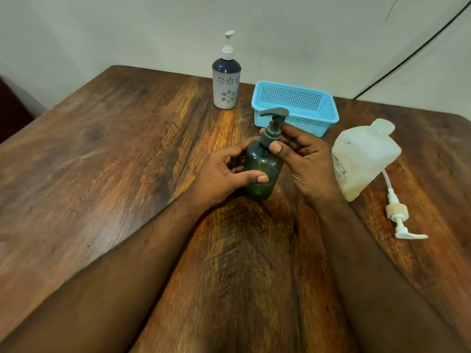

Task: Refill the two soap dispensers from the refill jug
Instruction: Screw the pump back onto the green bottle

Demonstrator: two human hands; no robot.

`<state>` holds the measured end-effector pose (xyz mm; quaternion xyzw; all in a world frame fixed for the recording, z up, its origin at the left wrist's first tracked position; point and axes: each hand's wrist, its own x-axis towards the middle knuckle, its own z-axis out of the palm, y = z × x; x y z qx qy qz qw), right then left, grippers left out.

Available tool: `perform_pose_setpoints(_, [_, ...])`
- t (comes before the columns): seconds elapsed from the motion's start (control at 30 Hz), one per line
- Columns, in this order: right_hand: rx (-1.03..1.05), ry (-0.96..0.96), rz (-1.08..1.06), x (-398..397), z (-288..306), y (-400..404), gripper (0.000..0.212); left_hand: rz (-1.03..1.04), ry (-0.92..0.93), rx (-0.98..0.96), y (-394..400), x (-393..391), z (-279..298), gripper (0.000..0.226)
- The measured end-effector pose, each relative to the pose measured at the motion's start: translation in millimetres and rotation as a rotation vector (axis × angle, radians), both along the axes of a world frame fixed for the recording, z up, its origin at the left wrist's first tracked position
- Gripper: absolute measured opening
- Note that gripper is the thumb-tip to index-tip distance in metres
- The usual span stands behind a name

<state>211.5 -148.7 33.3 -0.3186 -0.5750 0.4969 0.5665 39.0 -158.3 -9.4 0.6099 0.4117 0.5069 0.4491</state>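
Gripping the green bottle (261, 171) round its body: left hand (224, 174), thumb across the front, fingers curled behind. Dark, see-through green, rounded at the shoulder, standing upright on the wooden bench (102, 174), topped with a grey pump (274, 123). Far behind it, slightly left: white bottle (226, 82) with flower cut-outs, dark blue top, white pump. Pinching the grey pump's collar: right hand (303, 159). Behind the green bottle, to the right: blue basket (295, 105). Right of the green bottle: cloudy white jug (362, 159), uncapped, yellowish liquid low inside. Just beside it, lying flat: white pump with tube (397, 215).
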Motion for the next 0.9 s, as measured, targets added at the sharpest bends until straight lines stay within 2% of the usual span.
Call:
perform_pose_setpoints(0.1, [0.058, -0.037, -0.099, -5, -1, -2, 0.037, -0.001, -0.001, -0.005, 1, 0, 0, 0.073])
perform_pose_setpoints(0.23, [0.079, -0.074, -0.11, -10, -1, -4, 0.053, -0.021, -0.015, 0.015, 0, 1, -2, 0.069])
perform_pose_setpoints(0.33, [0.046, -0.089, -0.108, -13, 1, -5, 0.037, -0.018, -0.034, 0.014, 0, 2, -1, 0.072])
perform_pose_setpoints(0.43, [0.045, -0.156, -0.036, -6, 6, -2, 0.027, -0.02, -0.04, -0.002, -1, 2, 1, 0.072])
perform_pose_setpoints(0.57, [0.053, -0.362, 0.128, 11, 14, 8, 0.027, -0.06, -0.016, -0.011, 4, 1, 0, 0.064])
perform_pose_setpoints(0.63, [0.051, -0.401, 0.162, 15, 16, 10, 0.027, -0.073, -0.007, -0.005, 4, 0, 0, 0.062])
perform_pose_setpoints(0.77, [0.043, -0.332, 0.019, 5, 10, 7, 0.025, -0.067, -0.008, 0.003, 2, 0, 2, 0.061])
perform_pose_setpoints(0.9, [0.041, -0.266, -0.107, -4, 7, 2, 0.036, -0.057, 0.001, 0.008, -1, 2, 4, 0.061])
